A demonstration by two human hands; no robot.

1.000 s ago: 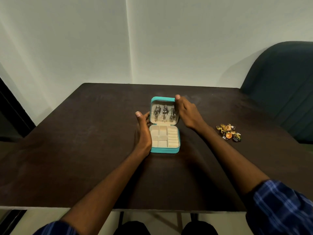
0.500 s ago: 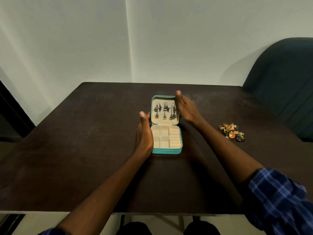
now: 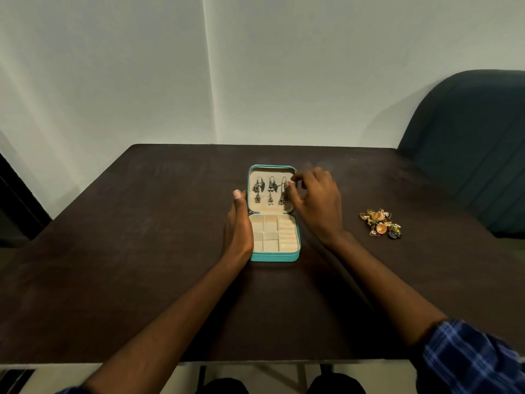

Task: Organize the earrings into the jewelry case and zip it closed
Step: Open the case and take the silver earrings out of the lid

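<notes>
A person's left hand (image 3: 238,231) lies flat against the open jewelry case (image 3: 274,255) at center frame, while the right hand (image 3: 316,206) pinches a hanging earring (image 3: 283,191) on the lid.

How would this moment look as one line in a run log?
case: open | left hand: steadies case | right hand: fingers at lid earrings | loose earrings: on table | zip: not done

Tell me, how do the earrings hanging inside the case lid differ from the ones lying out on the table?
The hanging earrings are dark silvery drops, while the loose earrings are gold and orange. The hanging earrings sit spaced in a row inside the lid of the jewelry case; the loose earrings lie in a jumbled heap on the table. The right hand reaches the hanging ones; nothing touches the loose ones. Both are small dangling jewelry.
</notes>
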